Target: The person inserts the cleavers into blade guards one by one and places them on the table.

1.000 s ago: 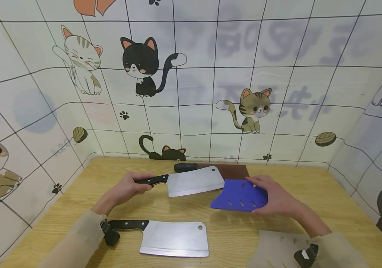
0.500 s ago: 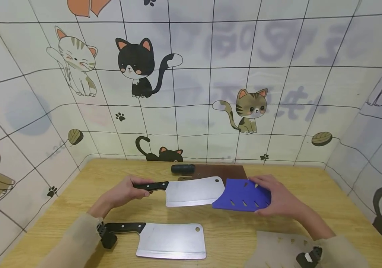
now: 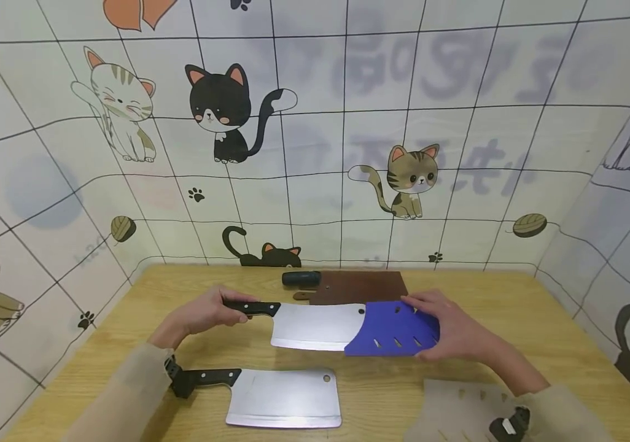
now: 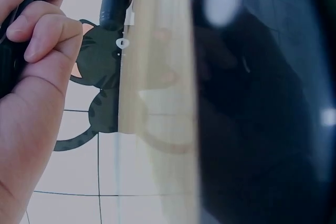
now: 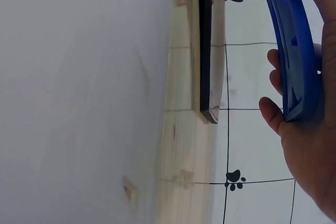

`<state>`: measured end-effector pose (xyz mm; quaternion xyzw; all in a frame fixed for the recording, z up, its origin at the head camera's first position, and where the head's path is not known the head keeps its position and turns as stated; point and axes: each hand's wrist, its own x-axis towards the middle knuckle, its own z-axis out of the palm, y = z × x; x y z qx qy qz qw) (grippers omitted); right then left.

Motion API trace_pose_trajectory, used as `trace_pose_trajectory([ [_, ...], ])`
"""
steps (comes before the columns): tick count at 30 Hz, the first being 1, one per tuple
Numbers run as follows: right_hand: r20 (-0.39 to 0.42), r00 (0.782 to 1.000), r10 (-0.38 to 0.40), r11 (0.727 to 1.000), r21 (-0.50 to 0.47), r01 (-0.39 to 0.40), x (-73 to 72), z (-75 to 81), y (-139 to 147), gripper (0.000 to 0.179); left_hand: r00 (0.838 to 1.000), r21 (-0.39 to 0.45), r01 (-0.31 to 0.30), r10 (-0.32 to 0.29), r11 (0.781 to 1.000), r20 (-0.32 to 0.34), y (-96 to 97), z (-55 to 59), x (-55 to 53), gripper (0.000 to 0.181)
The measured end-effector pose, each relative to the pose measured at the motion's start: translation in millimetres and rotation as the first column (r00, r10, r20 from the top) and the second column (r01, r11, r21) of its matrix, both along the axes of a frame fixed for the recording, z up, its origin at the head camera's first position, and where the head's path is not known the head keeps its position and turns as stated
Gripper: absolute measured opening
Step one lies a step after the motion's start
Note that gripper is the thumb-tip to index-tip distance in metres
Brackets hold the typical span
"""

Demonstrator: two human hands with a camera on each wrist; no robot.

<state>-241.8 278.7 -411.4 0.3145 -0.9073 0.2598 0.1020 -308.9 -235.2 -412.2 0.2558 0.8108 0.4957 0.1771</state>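
Note:
In the head view my left hand (image 3: 204, 316) grips the black handle of a cleaver (image 3: 315, 328), held above the table with its blade pointing right. My right hand (image 3: 453, 325) holds a blue slotted blade cover (image 3: 389, 331) by its right end, thumb and fingers on opposite edges. The cover's open left side overlaps the blade's far end and hides it; the hole near the blade's corner still shows. Curled fingers (image 4: 50, 35) on the black handle appear in the left wrist view. The right wrist view shows the blue cover's narrow edge (image 5: 294, 51) within the hand.
A second cleaver (image 3: 284, 399) lies in front on the wooden table (image 3: 171, 282). A pale slotted cover (image 3: 442, 408) lies at lower right, partly under the right sleeve. At the back, beside the cat-print wall, are a brown flat piece (image 3: 359, 285) and a black handle (image 3: 301, 279).
The left hand has lowered and levelled the cleaver. Its blade end, at first just meeting the blue cover's edge, is now overlapped by the cover. Both hands keep their holds.

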Motion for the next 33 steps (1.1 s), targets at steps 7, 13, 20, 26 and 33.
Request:
trace_pose_trajectory([
  [7, 0.003, 0.999, 0.040, 0.999, 0.009, -0.040, 0.0, 1.3, 0, 0.099, 1.000, -0.009, 0.006, -0.006, 1.000, 0.015, 6.6, 10.3, -1.2, 0.039],
  [13, 0.051, 0.999, 0.011, 1.000, 0.003, -0.011, 1.9, 6.3, 1, 0.100, 1.000, 0.036, 0.001, -0.002, 0.999, 0.026, 10.8, 10.4, -2.9, 0.035],
  [20, 0.064, 0.997, -0.043, 0.999, 0.013, 0.043, -0.5, 6.3, 0, 0.097, 0.999, 0.070, -0.030, 0.032, 0.997, -0.021, 19.8, 2.4, 3.2, 0.034],
  [26, 0.074, 0.996, -0.051, 0.999, 0.010, 0.050, -3.3, 0.2, -1, 0.097, 0.999, 0.071, -0.033, 0.033, 0.997, -0.006, 22.7, -3.6, 6.2, 0.036],
  [33, 0.082, 0.997, 0.011, 1.000, -0.004, -0.011, -2.7, 0.4, -5, 0.098, 0.999, 0.063, 0.006, -0.008, 0.998, 0.041, 16.7, 2.6, 5.7, 0.039],
])
